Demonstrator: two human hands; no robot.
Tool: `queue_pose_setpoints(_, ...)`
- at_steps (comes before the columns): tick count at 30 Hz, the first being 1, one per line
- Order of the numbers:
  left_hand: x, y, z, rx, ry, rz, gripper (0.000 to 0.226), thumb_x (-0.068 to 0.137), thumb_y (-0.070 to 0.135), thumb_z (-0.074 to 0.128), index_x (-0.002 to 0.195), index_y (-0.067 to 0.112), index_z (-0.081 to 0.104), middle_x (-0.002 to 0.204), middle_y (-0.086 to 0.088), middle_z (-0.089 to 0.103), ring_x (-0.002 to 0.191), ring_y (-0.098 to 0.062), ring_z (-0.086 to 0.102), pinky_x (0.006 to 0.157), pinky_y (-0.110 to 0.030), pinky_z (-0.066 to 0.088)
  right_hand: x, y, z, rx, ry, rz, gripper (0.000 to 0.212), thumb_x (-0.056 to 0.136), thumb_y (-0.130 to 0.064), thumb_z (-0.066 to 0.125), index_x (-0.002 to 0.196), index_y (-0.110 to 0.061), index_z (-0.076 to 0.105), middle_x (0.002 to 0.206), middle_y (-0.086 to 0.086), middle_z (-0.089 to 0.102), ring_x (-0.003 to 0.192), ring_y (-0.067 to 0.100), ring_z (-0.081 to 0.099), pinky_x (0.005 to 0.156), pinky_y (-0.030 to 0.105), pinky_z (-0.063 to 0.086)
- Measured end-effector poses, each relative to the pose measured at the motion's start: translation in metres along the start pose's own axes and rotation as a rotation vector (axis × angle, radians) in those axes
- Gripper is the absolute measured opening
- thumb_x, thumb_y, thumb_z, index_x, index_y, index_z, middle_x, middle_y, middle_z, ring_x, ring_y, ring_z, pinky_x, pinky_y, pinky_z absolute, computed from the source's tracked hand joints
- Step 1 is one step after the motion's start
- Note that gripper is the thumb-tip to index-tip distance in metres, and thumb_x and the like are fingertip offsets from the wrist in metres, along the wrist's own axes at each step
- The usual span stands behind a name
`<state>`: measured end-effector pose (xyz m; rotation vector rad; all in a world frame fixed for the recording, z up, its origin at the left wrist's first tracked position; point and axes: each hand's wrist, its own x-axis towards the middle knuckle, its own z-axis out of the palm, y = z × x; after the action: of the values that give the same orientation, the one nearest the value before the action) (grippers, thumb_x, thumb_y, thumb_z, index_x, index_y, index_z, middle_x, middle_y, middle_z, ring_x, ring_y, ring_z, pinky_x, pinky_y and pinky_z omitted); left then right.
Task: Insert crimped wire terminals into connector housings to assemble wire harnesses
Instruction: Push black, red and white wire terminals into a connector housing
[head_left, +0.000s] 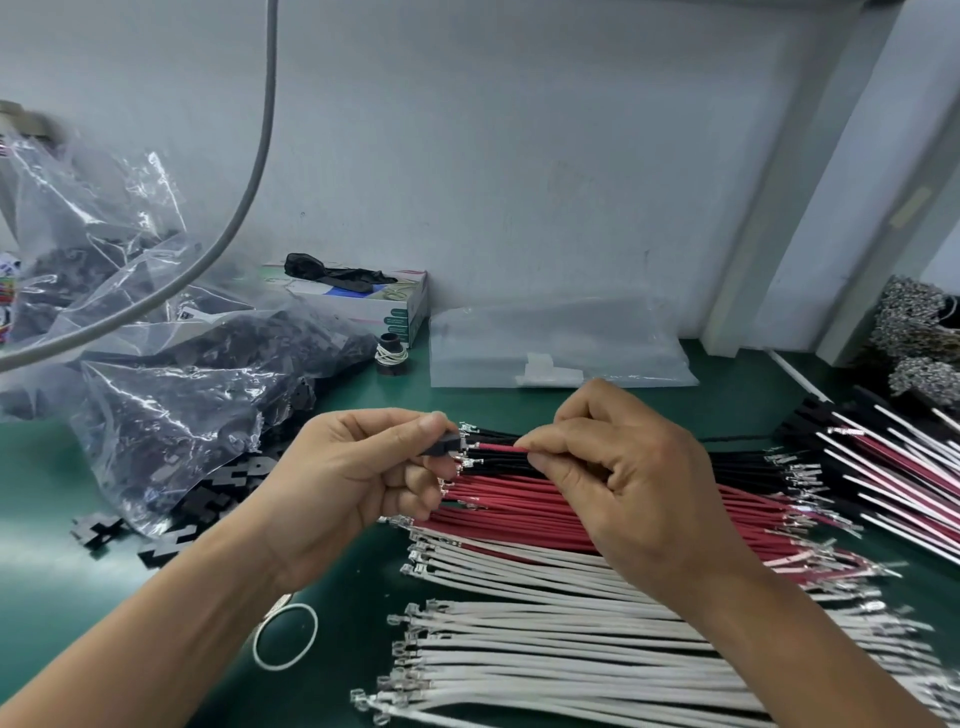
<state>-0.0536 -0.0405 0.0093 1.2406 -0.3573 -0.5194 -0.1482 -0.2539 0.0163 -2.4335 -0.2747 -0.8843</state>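
Left hand (358, 473) pinching a small black connector housing (441, 448), right hand (618, 467) pinching a red wire (496, 447), its terminal apparently meeting the housing, both hovering over wire rows (571, 623) on the green tabletop (62, 571).

- Bare green table (62, 525) lies open at the near left, broken only by loose black housings (171, 540) and a white rubber band (284, 636).
- A crumpled plastic bag (171, 395) of black parts blocks the left side up to the wall.
- Rows of black, red and white wires (545, 639) cover the table from centre to right edge.
- Behind the hands, a flat clear bag (561, 343), a tape roll (392, 356) and a cardboard box (374, 301) line the wall.
- A grey cable (260, 156) hangs across the upper left.
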Motion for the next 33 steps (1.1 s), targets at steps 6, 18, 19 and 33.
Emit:
queue_pose_setpoints(6, -0.001, -0.007, 0.002, 0.023, 0.032, -0.034, 0.034, 0.074, 0.028, 0.079, 0.093, 0.000, 0.080, 0.075, -0.017, 0.070, 0.052, -0.020, 0.063, 0.050, -0.025, 0.055, -0.003, -0.008, 0.008, -0.083, -0.050, 0.042, 0.008, 0.094, -0.025, 0.067, 0.091, -0.027, 0.074, 0.085, -0.015, 0.055, 0.071, 0.005, 0.056, 0.061, 0.023, 0.046)
queue_pose_setpoints(18, -0.005, -0.010, 0.010, 0.488, 0.116, 0.325, 0.024, 0.064, 0.016, 0.084, 0.085, 0.027, 0.084, 0.072, -0.013, 0.077, 0.058, -0.024, 0.073, 0.059, -0.026, 0.061, -0.004, -0.010, 0.011, -0.075, -0.012, 0.141, 0.011, 0.092, -0.038, 0.066, 0.087, -0.030, 0.072, 0.082, -0.017, 0.055, 0.075, 0.004, 0.058, 0.064, 0.021, 0.047)
queue_pose_setpoints(19, -0.005, -0.010, 0.010, 0.479, 0.126, 0.317, 0.023, 0.063, 0.017, 0.083, 0.083, 0.028, 0.084, 0.068, -0.014, 0.076, 0.055, -0.024, 0.072, 0.056, -0.026, 0.060, -0.005, -0.010, 0.011, -0.073, -0.008, 0.127, 0.012, 0.092, -0.039, 0.066, 0.086, -0.029, 0.072, 0.081, -0.017, 0.055, 0.074, 0.004, 0.057, 0.064, 0.023, 0.048)
queue_pose_setpoints(33, 0.000, -0.014, 0.001, 0.454, 0.090, 0.280, 0.026, 0.065, 0.025, 0.085, 0.090, 0.018, 0.084, 0.059, -0.022, 0.070, 0.049, -0.034, 0.070, 0.048, -0.027, 0.058, 0.003, -0.017, 0.004, -0.133, -0.086, 0.006, 0.014, 0.095, -0.034, 0.064, 0.089, -0.024, 0.072, 0.086, -0.014, 0.056, 0.076, 0.004, 0.054, 0.066, 0.027, 0.049)
